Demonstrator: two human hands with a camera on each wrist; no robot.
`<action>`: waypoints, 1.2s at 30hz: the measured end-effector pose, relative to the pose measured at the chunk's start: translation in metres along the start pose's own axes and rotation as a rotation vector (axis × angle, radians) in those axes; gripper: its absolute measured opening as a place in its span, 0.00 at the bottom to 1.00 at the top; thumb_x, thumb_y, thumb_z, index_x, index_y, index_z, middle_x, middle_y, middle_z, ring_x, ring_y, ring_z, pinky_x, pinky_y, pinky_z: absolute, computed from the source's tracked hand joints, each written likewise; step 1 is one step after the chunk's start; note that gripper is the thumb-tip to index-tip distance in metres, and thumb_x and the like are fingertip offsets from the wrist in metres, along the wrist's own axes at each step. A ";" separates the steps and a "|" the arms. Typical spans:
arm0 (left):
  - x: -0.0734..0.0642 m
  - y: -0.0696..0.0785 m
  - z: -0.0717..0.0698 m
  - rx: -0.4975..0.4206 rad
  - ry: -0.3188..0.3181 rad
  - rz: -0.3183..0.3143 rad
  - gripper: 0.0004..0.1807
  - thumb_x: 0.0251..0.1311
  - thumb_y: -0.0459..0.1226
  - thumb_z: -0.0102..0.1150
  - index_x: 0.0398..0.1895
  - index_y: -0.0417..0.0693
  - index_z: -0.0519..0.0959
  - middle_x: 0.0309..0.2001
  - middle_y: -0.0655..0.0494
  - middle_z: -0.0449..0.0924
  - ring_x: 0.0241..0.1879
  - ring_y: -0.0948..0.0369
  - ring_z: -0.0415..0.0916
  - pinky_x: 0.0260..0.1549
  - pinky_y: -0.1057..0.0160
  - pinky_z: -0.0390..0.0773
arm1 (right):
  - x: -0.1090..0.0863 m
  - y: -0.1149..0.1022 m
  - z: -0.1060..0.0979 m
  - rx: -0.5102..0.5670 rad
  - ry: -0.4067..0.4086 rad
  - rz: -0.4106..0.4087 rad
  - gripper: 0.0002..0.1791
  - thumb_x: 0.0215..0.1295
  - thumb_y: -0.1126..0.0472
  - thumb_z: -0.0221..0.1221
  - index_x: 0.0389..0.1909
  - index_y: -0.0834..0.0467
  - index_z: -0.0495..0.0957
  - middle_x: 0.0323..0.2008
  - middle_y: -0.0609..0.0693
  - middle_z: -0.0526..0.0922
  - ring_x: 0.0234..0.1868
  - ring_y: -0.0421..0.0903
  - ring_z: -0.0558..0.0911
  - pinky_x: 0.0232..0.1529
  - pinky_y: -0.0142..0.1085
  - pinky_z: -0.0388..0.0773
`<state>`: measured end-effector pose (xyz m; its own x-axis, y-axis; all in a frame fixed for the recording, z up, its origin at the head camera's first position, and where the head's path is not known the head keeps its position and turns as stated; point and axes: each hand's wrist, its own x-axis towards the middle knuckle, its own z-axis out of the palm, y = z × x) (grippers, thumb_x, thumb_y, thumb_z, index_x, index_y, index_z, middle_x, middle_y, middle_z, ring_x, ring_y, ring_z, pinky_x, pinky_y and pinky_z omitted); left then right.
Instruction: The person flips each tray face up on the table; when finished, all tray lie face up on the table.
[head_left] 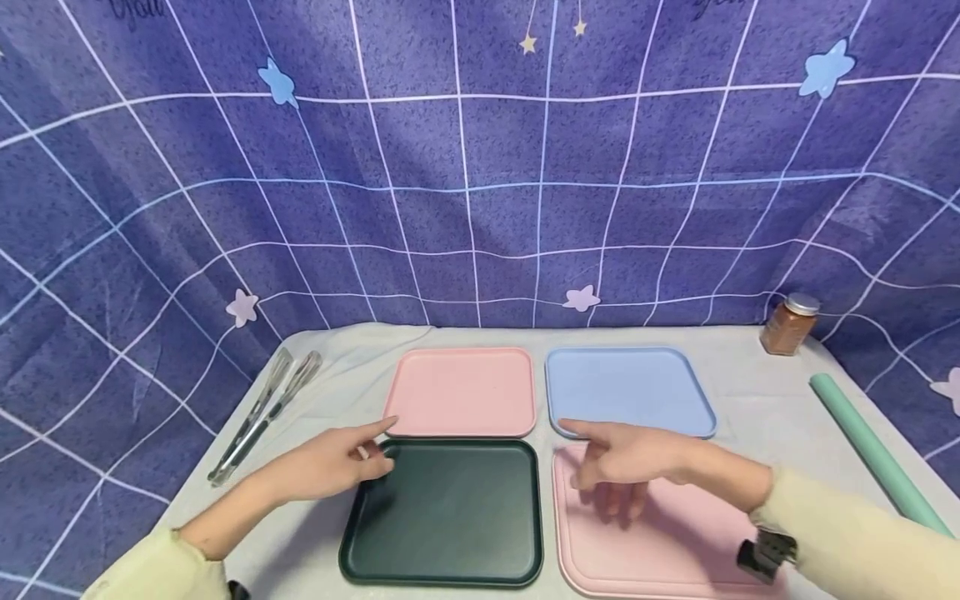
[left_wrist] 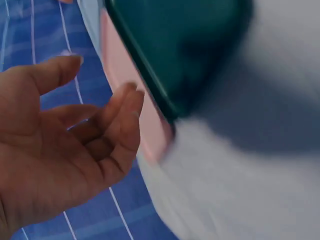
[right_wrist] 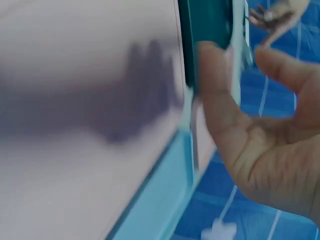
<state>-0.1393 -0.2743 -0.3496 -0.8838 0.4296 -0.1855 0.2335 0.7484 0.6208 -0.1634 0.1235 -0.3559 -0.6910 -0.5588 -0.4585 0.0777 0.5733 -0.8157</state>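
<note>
My left hand [head_left: 337, 462] hovers over the left edge of the dark green tray [head_left: 461, 517]. Its forefinger points toward the near left corner of the small pink tray [head_left: 465, 392], and in the left wrist view the palm shows nothing held. Over the larger pink tray [head_left: 690, 542] hangs my right hand [head_left: 630, 458], fingers loosely spread and holding nothing. Its forefinger reaches to the near left corner of the blue tray [head_left: 630, 383]. In the right wrist view, a shadow of the hand falls on the larger pink tray. All four trays show bare surfaces.
Metal tongs [head_left: 258, 429] with dark grips lie at the table's left side. A jar of brown contents [head_left: 787, 327] with a silver lid stands at the back right, and a green cylinder [head_left: 873, 450] lies along the right edge. A purple gridded curtain [head_left: 495, 150] hangs behind.
</note>
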 end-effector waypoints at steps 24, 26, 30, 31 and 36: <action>0.073 0.098 0.120 -0.292 -0.386 -0.089 0.44 0.68 0.47 0.58 0.80 0.42 0.51 0.23 0.52 0.83 0.20 0.59 0.78 0.22 0.66 0.70 | -0.105 0.117 -0.075 -0.164 0.127 0.287 0.57 0.62 0.49 0.66 0.79 0.66 0.40 0.34 0.53 0.75 0.26 0.48 0.79 0.15 0.39 0.78; 0.074 0.100 0.122 -0.293 -0.414 -0.094 0.44 0.67 0.47 0.59 0.80 0.41 0.50 0.22 0.52 0.83 0.18 0.60 0.76 0.21 0.66 0.69 | -0.107 0.122 -0.075 -0.129 0.114 0.308 0.58 0.63 0.48 0.66 0.79 0.66 0.38 0.35 0.53 0.76 0.26 0.48 0.81 0.15 0.39 0.79; 0.076 0.103 0.122 -0.278 -0.482 -0.100 0.45 0.67 0.46 0.59 0.80 0.42 0.50 0.18 0.52 0.81 0.15 0.61 0.72 0.19 0.66 0.68 | -0.109 0.128 -0.075 -0.060 0.088 0.322 0.58 0.65 0.47 0.64 0.79 0.66 0.35 0.36 0.54 0.78 0.25 0.48 0.84 0.17 0.39 0.80; 0.077 0.105 0.122 -0.268 -0.501 -0.100 0.45 0.67 0.46 0.59 0.80 0.41 0.49 0.18 0.53 0.81 0.15 0.61 0.72 0.18 0.66 0.67 | -0.109 0.129 -0.075 -0.047 0.086 0.329 0.59 0.65 0.47 0.64 0.79 0.66 0.35 0.35 0.54 0.78 0.25 0.47 0.84 0.17 0.38 0.80; 0.081 0.110 0.123 -0.209 -0.570 -0.096 0.48 0.66 0.47 0.60 0.80 0.38 0.47 0.17 0.54 0.80 0.14 0.61 0.71 0.17 0.66 0.66 | -0.109 0.134 -0.075 0.013 0.074 0.354 0.60 0.65 0.46 0.64 0.78 0.67 0.34 0.34 0.57 0.81 0.22 0.45 0.85 0.16 0.36 0.80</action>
<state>-0.1355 -0.0949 -0.3898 -0.5275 0.6111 -0.5902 0.0285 0.7071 0.7066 -0.1317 0.3059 -0.3886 -0.6696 -0.2821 -0.6870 0.3298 0.7159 -0.6154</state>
